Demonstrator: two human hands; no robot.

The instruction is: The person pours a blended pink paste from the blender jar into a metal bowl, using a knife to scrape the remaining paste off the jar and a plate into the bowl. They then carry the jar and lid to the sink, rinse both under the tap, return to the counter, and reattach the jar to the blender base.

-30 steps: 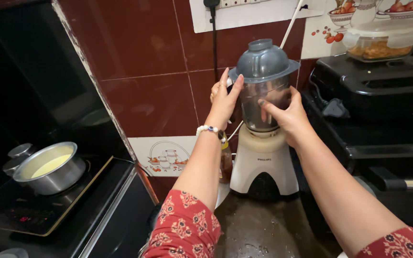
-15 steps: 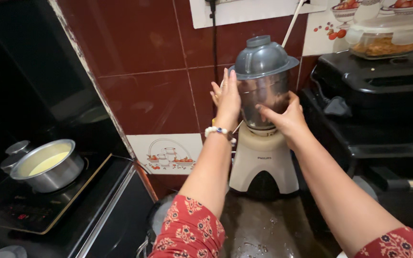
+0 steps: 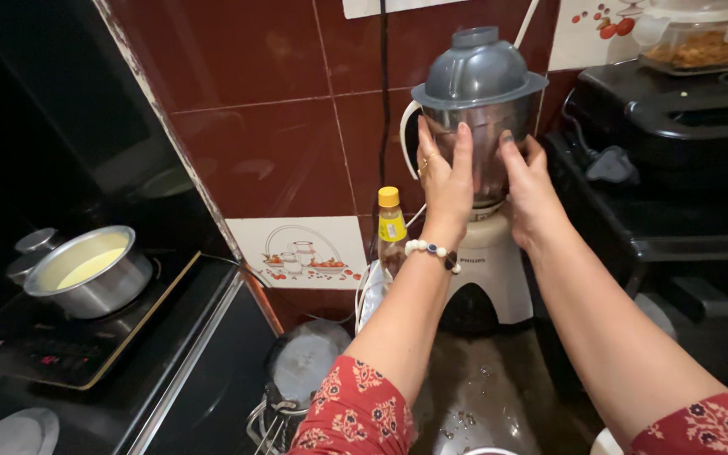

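Both hands are up on the steel mixer jar [image 3: 484,143], which sits on the white mixer base [image 3: 489,274] at the far side of the wet counter [image 3: 473,396], close against the maroon tiled wall [image 3: 280,126]. The left hand [image 3: 446,177] is flat against the jar's left side, fingers spread upward and wrapped to it; the right hand [image 3: 531,190] grips the right side, fingertips just under the grey domed lid [image 3: 478,72]. So the jar is clasped between the two palms, upright. A small bottle with a yellow cap [image 3: 391,227] stands just left of the base, near the left wrist. To the right, a black appliance [image 3: 676,160] crowds in close. Far left, well apart, a steel pot of pale liquid [image 3: 90,271] sits on an induction cooktop [image 3: 69,354]. Open room is on the near counter.
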